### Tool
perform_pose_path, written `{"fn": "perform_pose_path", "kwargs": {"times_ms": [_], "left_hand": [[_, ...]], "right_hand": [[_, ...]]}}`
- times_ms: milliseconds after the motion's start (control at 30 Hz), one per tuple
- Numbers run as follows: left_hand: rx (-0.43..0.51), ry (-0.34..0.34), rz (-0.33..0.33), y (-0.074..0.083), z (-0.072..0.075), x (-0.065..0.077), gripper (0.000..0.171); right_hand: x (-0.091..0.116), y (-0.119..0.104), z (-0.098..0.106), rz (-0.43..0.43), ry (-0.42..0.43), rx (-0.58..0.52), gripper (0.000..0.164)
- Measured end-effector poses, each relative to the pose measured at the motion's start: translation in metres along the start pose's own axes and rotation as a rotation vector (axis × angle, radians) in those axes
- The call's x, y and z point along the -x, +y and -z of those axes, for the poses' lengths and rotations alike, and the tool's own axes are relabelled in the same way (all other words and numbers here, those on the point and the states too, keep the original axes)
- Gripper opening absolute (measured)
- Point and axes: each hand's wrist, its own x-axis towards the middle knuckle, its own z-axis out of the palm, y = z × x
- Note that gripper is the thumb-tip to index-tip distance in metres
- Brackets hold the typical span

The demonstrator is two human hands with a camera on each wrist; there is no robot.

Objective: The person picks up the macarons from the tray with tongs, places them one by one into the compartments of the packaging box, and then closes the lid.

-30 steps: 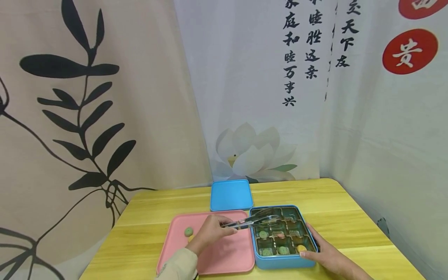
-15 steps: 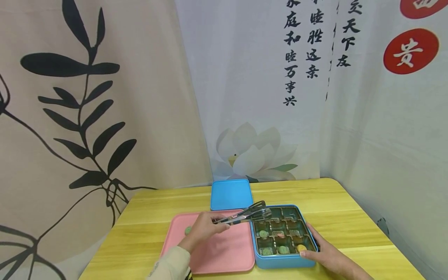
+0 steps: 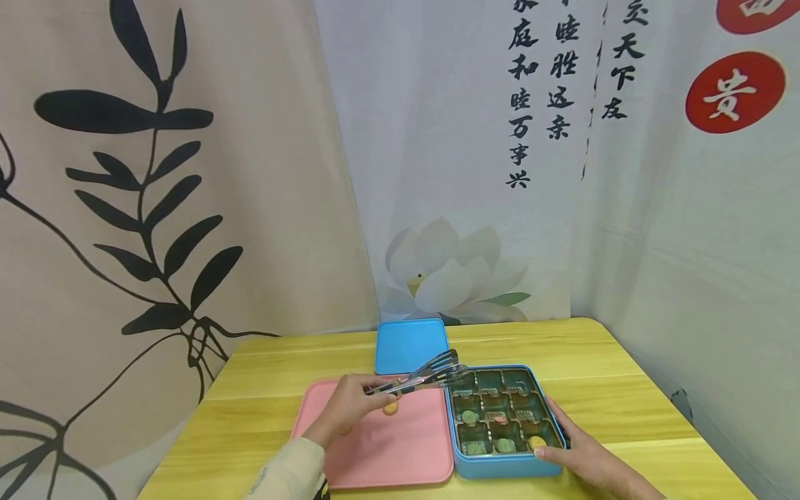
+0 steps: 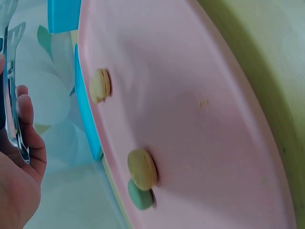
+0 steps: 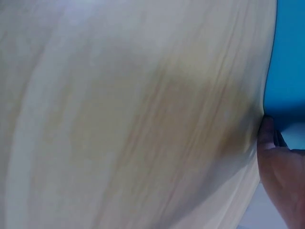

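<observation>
My left hand (image 3: pixel 350 405) holds metal tongs (image 3: pixel 420 380) above the pink tray (image 3: pixel 400 458), their heads reaching over the blue box's near-left rim area. No macaron shows between the heads. On the tray, the left wrist view shows a yellow macaron (image 4: pixel 100 86) by itself and another yellow macaron (image 4: pixel 142 169) against a green macaron (image 4: pixel 140 194); in the head view my hand hides part of these. My right hand (image 3: pixel 578 444) grips the right front corner of the blue box (image 3: pixel 506 467), thumb at the front rim, fingers along its side.
The box has a gold divided insert; green macarons (image 3: pixel 503 445), a pinkish piece (image 3: pixel 499 419) and a yellow macaron (image 3: pixel 536 442) sit in its compartments. A blue lid (image 3: pixel 411 347) lies behind the tray on the wooden table (image 3: pixel 625 403). Printed cloth (image 3: pixel 262 173) hangs behind.
My left hand has drawn the tongs leftward from over the box to above the tray. A yellow macaron now shows just below the tongs. The right hand stays on the box.
</observation>
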Motion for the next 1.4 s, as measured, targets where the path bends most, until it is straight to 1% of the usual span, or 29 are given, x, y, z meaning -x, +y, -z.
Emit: {"fn": "perform_pose_path", "kwargs": {"times_ms": [133, 267, 333, 600, 700, 833, 933, 1000, 1100, 1200, 1400], "left_hand": [[-0.015, 0.007, 0.034, -0.002, 0.009, 0.003, 0.035], [-0.028, 0.032, 0.047, -0.006, 0.020, 0.006, 0.036], [-0.039, 0.045, 0.041, -0.008, 0.025, 0.007, 0.035], [0.014, 0.066, 0.062, -0.016, 0.049, 0.019, 0.038], [0.012, 0.093, 0.068, -0.021, 0.057, 0.024, 0.035], [-0.034, 0.144, 0.080, -0.025, 0.066, 0.031, 0.029], [-0.065, 0.176, 0.081, -0.029, 0.073, 0.036, 0.029], [-0.061, 0.188, 0.087, -0.032, 0.078, 0.039, 0.030], [-0.061, 0.194, 0.089, -0.038, 0.087, 0.044, 0.032], [-0.089, 0.204, 0.106, -0.046, 0.097, 0.051, 0.032], [-0.147, 0.224, 0.174, -0.065, 0.116, 0.069, 0.033]], "right_hand": [[0.000, -0.001, 0.000, 0.009, -0.004, -0.006, 0.095], [-0.001, -0.001, 0.000, 0.011, 0.003, 0.019, 0.096], [-0.001, -0.001, 0.000, 0.010, 0.006, 0.024, 0.096], [-0.001, -0.002, 0.000, 0.018, 0.004, 0.003, 0.096], [-0.001, -0.002, 0.000, 0.022, 0.001, 0.002, 0.096], [0.000, -0.001, 0.000, 0.017, 0.005, 0.013, 0.096], [0.000, 0.000, 0.000, 0.020, 0.005, 0.009, 0.096], [0.000, 0.000, 0.000, 0.022, 0.004, 0.003, 0.095], [0.000, 0.001, 0.000, 0.020, 0.004, -0.007, 0.095], [-0.001, 0.002, 0.000, 0.019, 0.000, -0.023, 0.095], [-0.004, 0.004, -0.001, 0.021, -0.016, -0.056, 0.092]]}}
